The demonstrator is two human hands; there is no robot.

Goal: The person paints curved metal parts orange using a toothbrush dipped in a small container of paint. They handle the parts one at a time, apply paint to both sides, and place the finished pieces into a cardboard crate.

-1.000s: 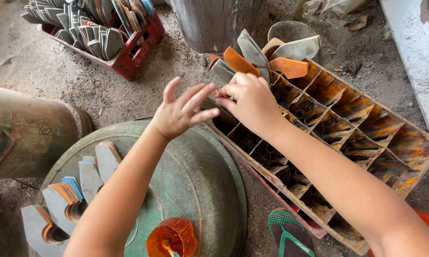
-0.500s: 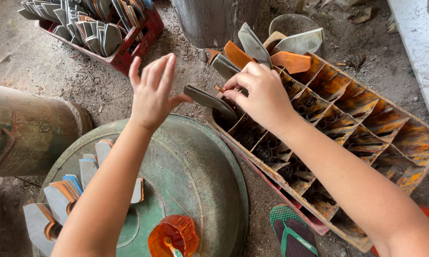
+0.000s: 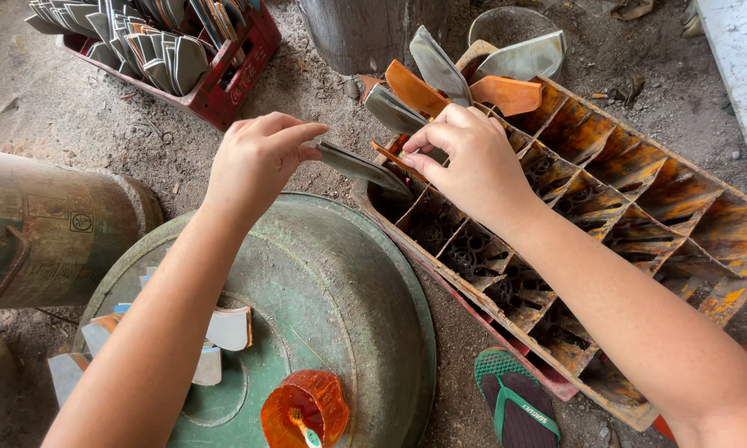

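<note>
**Two hands on a grey piece at the crate's corner**

The left hand [image 3: 257, 162] pinched one end of a flat grey curved piece [image 3: 358, 166]. The right hand [image 3: 469, 162] pinched its other end, over the corner of the rusty orange crate with slanted slots [image 3: 680, 216]. The piece was thin, dusty and a bit bent. It hung just above the crate's edge. Most slots were open. More grey and orange pieces [image 3: 436, 79] stood at the far end. The round green metal lid [image 3: 340, 290] lay just beside the crate.
</note>
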